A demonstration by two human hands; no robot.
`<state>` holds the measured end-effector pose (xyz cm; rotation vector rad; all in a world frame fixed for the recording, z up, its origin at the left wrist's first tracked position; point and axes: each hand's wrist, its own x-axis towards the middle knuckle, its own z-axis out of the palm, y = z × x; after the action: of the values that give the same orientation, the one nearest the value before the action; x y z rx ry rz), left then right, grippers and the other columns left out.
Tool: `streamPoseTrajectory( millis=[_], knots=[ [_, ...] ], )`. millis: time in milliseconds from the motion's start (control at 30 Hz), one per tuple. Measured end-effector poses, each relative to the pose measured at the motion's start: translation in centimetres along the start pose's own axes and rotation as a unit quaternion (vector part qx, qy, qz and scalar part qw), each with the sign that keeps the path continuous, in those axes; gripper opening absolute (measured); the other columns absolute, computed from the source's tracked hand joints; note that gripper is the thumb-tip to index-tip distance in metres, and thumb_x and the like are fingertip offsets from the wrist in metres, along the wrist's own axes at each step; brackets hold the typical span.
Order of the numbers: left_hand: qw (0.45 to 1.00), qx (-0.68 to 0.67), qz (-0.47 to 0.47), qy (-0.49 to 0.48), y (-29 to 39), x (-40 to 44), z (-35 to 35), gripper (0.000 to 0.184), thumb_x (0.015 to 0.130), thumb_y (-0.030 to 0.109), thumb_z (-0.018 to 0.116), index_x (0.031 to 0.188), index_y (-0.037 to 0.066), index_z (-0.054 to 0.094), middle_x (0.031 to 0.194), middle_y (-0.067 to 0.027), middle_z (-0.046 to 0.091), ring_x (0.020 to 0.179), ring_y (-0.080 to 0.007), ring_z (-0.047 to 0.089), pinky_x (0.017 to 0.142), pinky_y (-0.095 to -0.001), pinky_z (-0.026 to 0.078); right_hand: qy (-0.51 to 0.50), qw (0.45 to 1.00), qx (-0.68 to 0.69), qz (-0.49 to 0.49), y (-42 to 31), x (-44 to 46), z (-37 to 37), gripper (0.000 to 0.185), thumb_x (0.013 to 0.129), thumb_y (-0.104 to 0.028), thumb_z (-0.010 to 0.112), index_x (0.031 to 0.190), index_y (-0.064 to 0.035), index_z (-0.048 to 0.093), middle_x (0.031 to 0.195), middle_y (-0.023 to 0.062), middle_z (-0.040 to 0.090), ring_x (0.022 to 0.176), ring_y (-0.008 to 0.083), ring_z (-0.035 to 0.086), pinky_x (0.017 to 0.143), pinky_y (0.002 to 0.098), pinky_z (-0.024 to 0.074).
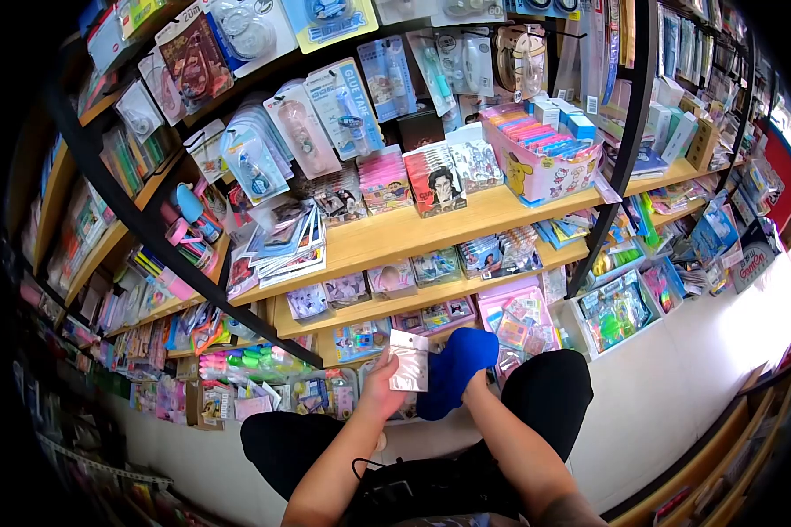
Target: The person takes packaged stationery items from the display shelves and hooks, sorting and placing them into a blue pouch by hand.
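My left hand (380, 392) is closed on the edge of a small, flat, pale packet (410, 362), held upright in front of the lower shelves. Beside it, a bunched bright blue cloth (455, 371) covers nearly all of my right hand (475, 392); only the part by the wrist shows. The cloth sits close to the packet's right edge, and I cannot tell whether they touch. Behind both hands, a pink tray (475, 309) holds small packaged goods.
A wooden shelf (369, 250) bears stacked card packs and a pink box (545, 180) of colourful packets. Blister-packed goods such as a glue tape pack (344, 110) hang above. A black post (620, 149) stands at right. White bins (608, 316) sit low on the tiled floor (642, 413).
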<state>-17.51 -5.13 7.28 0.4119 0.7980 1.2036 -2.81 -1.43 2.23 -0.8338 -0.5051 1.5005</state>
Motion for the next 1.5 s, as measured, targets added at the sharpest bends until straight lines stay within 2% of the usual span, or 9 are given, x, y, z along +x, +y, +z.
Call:
streamPoseTrajectory(
  millis=[133, 233, 433, 667, 700, 800, 1033, 1167, 1500],
  knots=[
    [0.878, 0.431, 0.186, -0.092, -3.7, 1.5, 0.6, 0.051, 0.094, 0.032, 0.034, 0.137, 0.005, 0.023, 0.143, -0.0118, 0.019, 0.133, -0.0222, 0.012, 0.107, -0.0302, 0.008, -0.051, 0.972, 0.076, 0.216, 0.8, -3.3, 1.6, 0.032, 0.089, -0.034, 0.045, 0.114, -0.0132, 0.049, 0.104, 0.0038, 0.054, 0.092, 0.0141, 0.052, 0.080, 0.0278, 0.0425],
    [0.770, 0.588, 0.246, 0.011, -5.0, 2.1, -1.0, 0.048, 0.095, 0.031, 0.026, 0.136, 0.006, 0.023, 0.142, -0.0161, 0.019, 0.132, -0.0294, 0.015, 0.107, -0.0332, 0.012, -0.123, 0.928, 0.170, 0.308, 4.5, -2.7, -1.9, 0.039, 0.089, -0.032, 0.047, 0.122, -0.0123, 0.045, 0.114, 0.0049, 0.053, 0.101, 0.0160, 0.052, 0.088, 0.0290, 0.0411],
    [0.770, 0.593, 0.205, 0.114, -2.7, 2.9, -4.4, 0.070, 0.082, 0.022, 0.058, 0.134, -0.002, 0.018, 0.134, -0.0280, 0.027, 0.128, -0.0326, 0.025, 0.103, -0.0362, 0.022, -0.090, 0.960, -0.049, 0.262, 1.4, -4.8, 0.5, 0.025, 0.083, -0.012, 0.053, 0.108, -0.0064, 0.053, 0.099, 0.0061, 0.059, 0.088, 0.0159, 0.056, 0.078, 0.0299, 0.0455],
    [0.947, 0.260, 0.111, 0.152, -1.7, 0.4, -0.4, 0.048, 0.092, 0.030, 0.042, 0.129, -0.001, 0.036, 0.126, -0.0189, 0.042, 0.119, -0.0260, 0.037, 0.101, -0.0314, 0.024, -0.132, 0.960, -0.025, 0.247, 2.4, -4.3, 0.0, 0.027, 0.083, -0.015, 0.056, 0.108, -0.0053, 0.053, 0.099, 0.0044, 0.058, 0.087, 0.0133, 0.055, 0.077, 0.0273, 0.0445],
    [0.977, 0.119, 0.126, 0.125, -2.9, 1.9, -2.9, 0.051, 0.090, 0.014, 0.049, 0.135, 0.004, 0.028, 0.129, -0.0089, 0.041, 0.107, -0.0164, 0.044, 0.088, -0.0253, 0.036, -0.151, 0.952, -0.001, 0.266, 2.6, -4.2, -0.2, 0.027, 0.083, -0.016, 0.055, 0.108, -0.0051, 0.053, 0.099, 0.0043, 0.058, 0.086, 0.0131, 0.054, 0.077, 0.0272, 0.0445],
    [0.923, 0.289, 0.206, 0.145, -4.7, 3.1, -5.0, 0.040, 0.089, 0.015, 0.049, 0.126, 0.001, 0.042, 0.126, -0.0136, 0.044, 0.117, -0.0212, 0.039, 0.099, -0.0305, 0.028, -0.112, 0.972, -0.056, 0.196, 3.3, -4.6, 0.7, 0.024, 0.084, -0.015, 0.055, 0.105, -0.0040, 0.054, 0.096, 0.0040, 0.058, 0.085, 0.0123, 0.054, 0.076, 0.0269, 0.0446],
    [0.953, 0.268, 0.102, 0.101, 1.4, 0.4, -1.8, 0.021, 0.082, 0.002, 0.057, 0.103, 0.002, 0.056, 0.093, -0.0040, 0.062, 0.080, -0.0075, 0.056, 0.072, -0.0217, 0.043, -0.094, 0.979, -0.178, 0.045, 3.5, -3.2, -0.6, 0.014, 0.082, -0.009, 0.056, 0.095, -0.0031, 0.057, 0.080, 0.0047, 0.059, 0.073, 0.0132, 0.057, 0.066, 0.0267, 0.0473],
    [0.950, 0.211, 0.207, 0.097, 3.5, 1.2, -2.0, 0.020, 0.083, 0.005, 0.056, 0.103, 0.001, 0.055, 0.093, -0.0039, 0.061, 0.079, -0.0104, 0.057, 0.073, -0.0233, 0.044, -0.091, 0.988, -0.118, 0.040, 1.7, -3.0, 0.8, 0.011, 0.082, -0.008, 0.054, 0.091, -0.0034, 0.058, 0.078, 0.0056, 0.060, 0.072, 0.0165, 0.059, 0.065, 0.0289, 0.0492],
    [0.806, 0.281, 0.488, 0.181, 31.7, -0.3, 5.8, 0.018, 0.087, 0.012, 0.051, 0.100, 0.001, 0.054, 0.086, -0.0052, 0.060, 0.072, -0.0107, 0.056, 0.064, -0.0247, 0.045, -0.066, 0.988, -0.093, 0.106, 1.9, -2.6, 0.4, 0.009, 0.082, -0.009, 0.053, 0.086, -0.0037, 0.058, 0.078, 0.0070, 0.059, 0.069, 0.0170, 0.059, 0.062, 0.0288, 0.0491]
  ],
)
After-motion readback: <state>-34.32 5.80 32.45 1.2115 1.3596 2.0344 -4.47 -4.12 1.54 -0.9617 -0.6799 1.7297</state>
